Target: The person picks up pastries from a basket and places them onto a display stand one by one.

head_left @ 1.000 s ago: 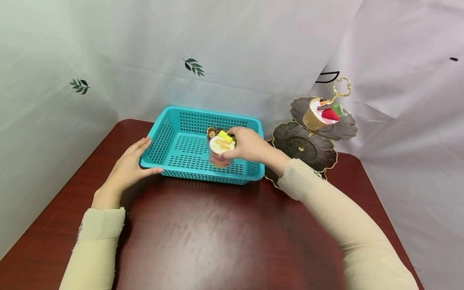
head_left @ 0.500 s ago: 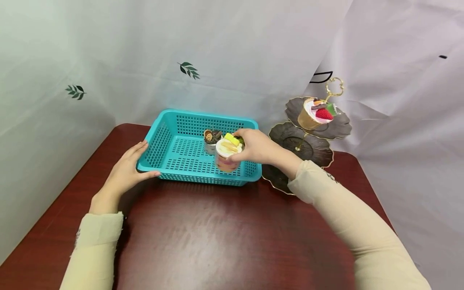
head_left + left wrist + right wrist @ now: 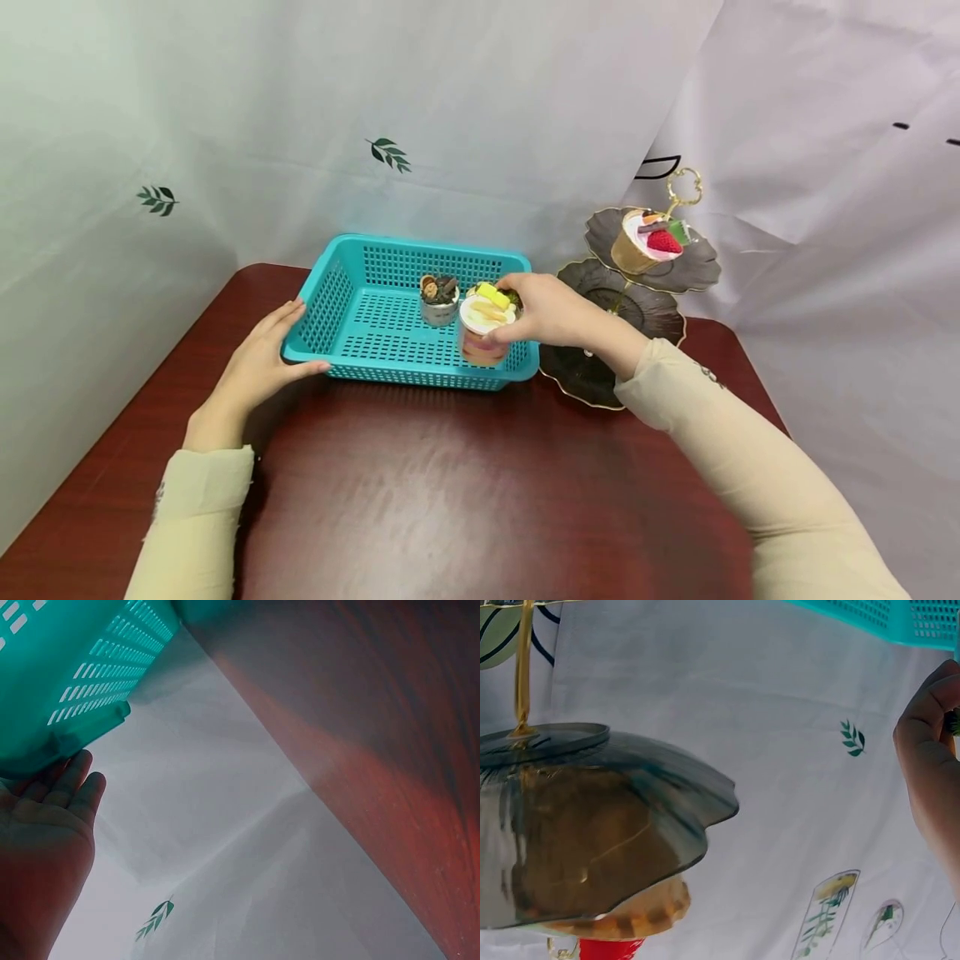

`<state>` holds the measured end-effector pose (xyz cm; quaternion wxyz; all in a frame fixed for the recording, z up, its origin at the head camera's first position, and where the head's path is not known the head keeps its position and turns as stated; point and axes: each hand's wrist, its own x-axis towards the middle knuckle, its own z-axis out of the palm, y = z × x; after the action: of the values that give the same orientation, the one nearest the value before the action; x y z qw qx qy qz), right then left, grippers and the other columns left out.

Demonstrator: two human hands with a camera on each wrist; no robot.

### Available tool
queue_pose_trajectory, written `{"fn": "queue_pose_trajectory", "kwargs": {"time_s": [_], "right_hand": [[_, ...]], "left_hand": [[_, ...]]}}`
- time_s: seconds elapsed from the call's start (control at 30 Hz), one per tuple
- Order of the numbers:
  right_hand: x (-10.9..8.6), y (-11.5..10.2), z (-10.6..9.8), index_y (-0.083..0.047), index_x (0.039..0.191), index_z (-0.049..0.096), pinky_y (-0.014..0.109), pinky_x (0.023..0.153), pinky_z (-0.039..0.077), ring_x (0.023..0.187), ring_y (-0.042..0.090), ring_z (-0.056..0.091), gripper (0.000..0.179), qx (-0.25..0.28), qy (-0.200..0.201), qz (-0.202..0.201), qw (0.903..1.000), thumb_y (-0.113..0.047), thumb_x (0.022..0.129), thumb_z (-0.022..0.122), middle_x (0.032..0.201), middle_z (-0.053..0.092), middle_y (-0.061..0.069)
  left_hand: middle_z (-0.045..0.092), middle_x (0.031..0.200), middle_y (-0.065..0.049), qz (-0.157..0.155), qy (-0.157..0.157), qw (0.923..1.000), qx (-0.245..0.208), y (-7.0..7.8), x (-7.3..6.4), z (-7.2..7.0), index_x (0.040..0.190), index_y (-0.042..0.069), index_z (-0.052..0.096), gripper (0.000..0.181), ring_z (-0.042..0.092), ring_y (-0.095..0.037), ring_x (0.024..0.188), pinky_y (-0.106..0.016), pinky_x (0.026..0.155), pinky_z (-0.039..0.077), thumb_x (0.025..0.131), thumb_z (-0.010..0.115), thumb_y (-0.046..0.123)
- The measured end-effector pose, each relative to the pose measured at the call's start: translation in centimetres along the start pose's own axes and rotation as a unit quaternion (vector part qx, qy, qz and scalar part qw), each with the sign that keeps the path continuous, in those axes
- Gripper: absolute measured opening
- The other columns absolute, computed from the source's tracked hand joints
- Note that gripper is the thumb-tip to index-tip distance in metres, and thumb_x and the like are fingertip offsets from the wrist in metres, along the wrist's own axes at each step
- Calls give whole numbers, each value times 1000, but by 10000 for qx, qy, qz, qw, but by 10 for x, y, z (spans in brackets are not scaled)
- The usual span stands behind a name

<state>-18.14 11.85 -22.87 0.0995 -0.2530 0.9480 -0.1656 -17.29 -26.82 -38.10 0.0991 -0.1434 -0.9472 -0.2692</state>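
Note:
In the head view my right hand (image 3: pixel 551 310) grips a clear dessert cup (image 3: pixel 483 343) by its top, thumb in front. The cup has a cream top with yellow cubes and is above the right part of a turquoise plastic basket (image 3: pixel 345 346). A second dessert cup (image 3: pixel 438 312), with a dark topping and a cookie, stands inside the basket. My left hand (image 3: pixel 251 367) rests against the basket's left end, fingers straight and thumb along the front corner. The left wrist view shows those fingers (image 3: pixel 67 784) under the basket's rim (image 3: pixel 90 735).
Right of the basket stands a tiered dark plate stand (image 3: pixel 577 375) with gold edges and a gold ring handle (image 3: pixel 684 186). Its top plate carries a dessert cup (image 3: pixel 637 246) with a strawberry. Behind the red-brown table (image 3: pixel 420 483) hangs a pale cloth (image 3: pixel 487 125).
My right hand has moved right and nearer with the yellow-topped cup, uncovering the dark-topped cup in the basket. The left hand stays at the basket's left end.

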Motion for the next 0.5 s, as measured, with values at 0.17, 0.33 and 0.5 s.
{"fn": "queue_pose_trajectory", "kwargs": {"time_s": [0.17,0.33,0.5], "right_hand": [[-6,5,-3,-2,132,53,37,81,50,93,21,60,70,23,87,-32,10000,-40,77,74,114,65,9],[-13,10,-9,-2,128,56,36,80,50,90,21,59,67,14,169,-51,9998,-39,76,75,110,66,9],[-19,15,-17,-3,126,57,34,78,49,88,21,59,66,-33,205,-48,9998,-40,75,76,105,67,7]], "left_hand": [[29,155,-23,25,-10,10000,6,0,1,0,150,4,30,102,28,-43,139,-68,100,34,72,81,45],[29,155,-22,36,-34,10000,2,2,0,-2,150,3,30,102,29,-43,139,-69,99,35,72,81,46],[28,155,-22,32,-8,10000,3,2,0,-2,150,3,30,101,28,-43,139,-69,99,35,73,81,44]]}}
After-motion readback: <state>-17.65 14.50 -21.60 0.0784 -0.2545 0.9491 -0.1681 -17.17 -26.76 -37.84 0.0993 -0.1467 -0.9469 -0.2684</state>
